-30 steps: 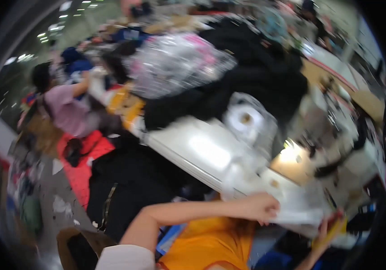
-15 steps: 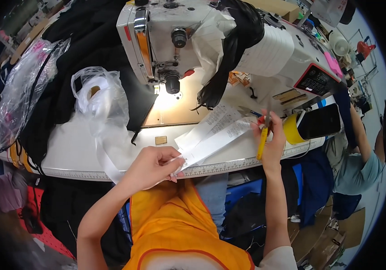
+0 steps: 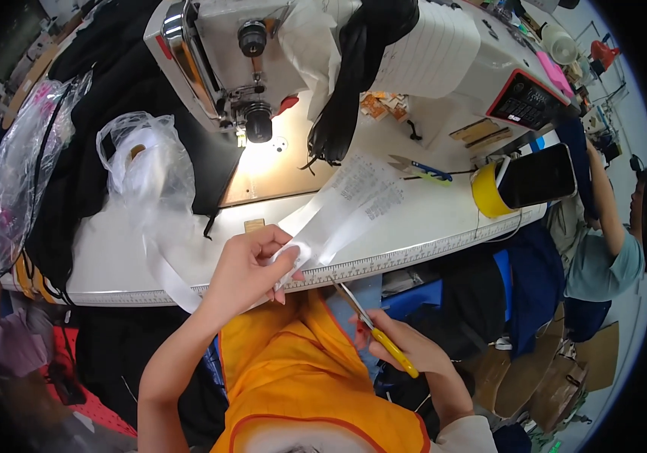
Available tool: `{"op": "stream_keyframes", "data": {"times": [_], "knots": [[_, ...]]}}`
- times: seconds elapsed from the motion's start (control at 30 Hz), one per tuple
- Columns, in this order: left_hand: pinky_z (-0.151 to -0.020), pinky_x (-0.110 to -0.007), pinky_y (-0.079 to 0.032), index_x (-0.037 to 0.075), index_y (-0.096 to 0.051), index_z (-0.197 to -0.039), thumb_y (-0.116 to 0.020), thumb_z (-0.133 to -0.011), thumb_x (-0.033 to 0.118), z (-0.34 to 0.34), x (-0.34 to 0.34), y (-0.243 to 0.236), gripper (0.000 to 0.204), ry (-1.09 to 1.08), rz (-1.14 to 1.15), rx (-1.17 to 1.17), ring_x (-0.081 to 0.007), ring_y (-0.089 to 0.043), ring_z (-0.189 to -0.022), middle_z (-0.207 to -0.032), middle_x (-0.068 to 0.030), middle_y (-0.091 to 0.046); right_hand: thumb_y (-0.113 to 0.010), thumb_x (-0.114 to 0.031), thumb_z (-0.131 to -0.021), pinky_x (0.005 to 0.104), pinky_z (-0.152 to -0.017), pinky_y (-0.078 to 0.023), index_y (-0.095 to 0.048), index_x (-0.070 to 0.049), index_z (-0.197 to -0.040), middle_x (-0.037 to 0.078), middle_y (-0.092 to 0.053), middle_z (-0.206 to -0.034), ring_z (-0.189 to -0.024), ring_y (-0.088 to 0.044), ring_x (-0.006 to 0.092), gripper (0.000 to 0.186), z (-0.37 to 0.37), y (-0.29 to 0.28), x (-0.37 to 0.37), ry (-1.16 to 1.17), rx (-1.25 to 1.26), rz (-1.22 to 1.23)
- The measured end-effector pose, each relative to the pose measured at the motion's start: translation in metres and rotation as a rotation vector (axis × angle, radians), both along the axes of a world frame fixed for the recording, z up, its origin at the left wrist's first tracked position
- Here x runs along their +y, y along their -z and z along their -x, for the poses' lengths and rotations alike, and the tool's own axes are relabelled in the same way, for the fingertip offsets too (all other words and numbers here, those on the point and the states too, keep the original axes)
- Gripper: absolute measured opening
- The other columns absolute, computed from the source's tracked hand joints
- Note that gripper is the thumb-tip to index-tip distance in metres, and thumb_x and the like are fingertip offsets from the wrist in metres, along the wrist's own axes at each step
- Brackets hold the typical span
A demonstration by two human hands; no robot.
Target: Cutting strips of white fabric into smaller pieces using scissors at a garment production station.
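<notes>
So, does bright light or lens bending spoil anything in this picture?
Head view: glare washes out part of the plate under the sewing machine; head view: the ruler tape looks bowed, and the corners go black; head view: the yellow-handled scissors look fairly crisp.

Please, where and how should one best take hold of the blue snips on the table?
The snips are probably best gripped by their blue-green handles, coming from the right: they lie with blades pointing left toward the labels, handles on the right.
</notes>
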State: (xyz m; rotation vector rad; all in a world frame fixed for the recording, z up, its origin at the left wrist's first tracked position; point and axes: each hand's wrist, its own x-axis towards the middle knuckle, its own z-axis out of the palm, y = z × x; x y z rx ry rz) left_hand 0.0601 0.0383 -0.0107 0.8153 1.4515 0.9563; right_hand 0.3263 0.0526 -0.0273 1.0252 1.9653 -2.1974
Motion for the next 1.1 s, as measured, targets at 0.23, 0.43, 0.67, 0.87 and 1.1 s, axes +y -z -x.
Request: {"op": "stream_keyframes", "data": {"times": [0.23,0.43,0.67,0.87,1.1], "knots": [[-0.036,-0.018,-0.039,-0.002,-0.054,-0.093,-0.053,-0.089,0.011,-0.003,-0.007,0.000,0.014,0.060,0.021,-0.101,-0.0072,-0.053,-0.041,-0.073,-0.0086,-0.066,-0.057,-0.029,-0.089,0.0303,-0.074,-0.043,-0.040,-0.005,-0.120,0.013,-0.055,-0.094,-0.082,-0.055,0.0251,0.043,0.032,0.006,0.009,0.024,0.002,-0.172],[-0.036,-0.018,-0.039,-0.002,-0.054,-0.092,-0.053,-0.089,0.012,0.001,-0.008,-0.001,0.014,0.021,0.005,-0.118,-0.0071,-0.052,-0.040,-0.074,-0.0092,-0.066,-0.058,-0.031,-0.088,0.0307,-0.072,-0.044,-0.041,-0.005,-0.119,0.014,-0.056,-0.092,-0.079,-0.055,0.0250,0.044,0.024,0.006,0.010,0.031,-0.020,-0.182],[-0.036,-0.018,-0.039,-0.003,-0.055,-0.091,-0.054,-0.089,0.012,-0.003,-0.007,0.000,0.015,0.020,-0.007,-0.142,-0.0072,-0.053,-0.040,-0.073,-0.0090,-0.067,-0.060,-0.030,-0.087,0.0305,-0.071,-0.044,-0.042,-0.006,-0.119,0.014,-0.056,-0.091,-0.077,-0.056,0.0257,0.044,0.026,0.011,0.009,0.025,-0.031,-0.202],[-0.036,-0.018,-0.040,-0.002,-0.056,-0.092,-0.054,-0.089,0.012,-0.008,-0.006,0.001,0.015,0.036,0.002,-0.141,-0.0074,-0.055,-0.042,-0.076,-0.0085,-0.067,-0.055,-0.011,-0.087,0.0216,-0.072,-0.041,-0.046,-0.004,-0.118,0.003,-0.052,-0.087,-0.077,-0.048,0.0094,0.033,0.035,0.006,0.018,0.045,0.008,-0.227],[-0.038,-0.017,-0.040,-0.002,-0.056,-0.094,-0.054,-0.089,0.013,-0.006,-0.008,0.001,0.015,0.049,0.009,-0.150,-0.0063,-0.054,-0.043,-0.077,-0.0076,-0.067,-0.054,-0.013,-0.088,0.0210,-0.074,-0.040,-0.046,-0.005,-0.117,0.003,-0.051,-0.089,-0.080,-0.047,0.0085,0.032,0.038,0.004,0.020,0.034,-0.019,-0.126]]}}
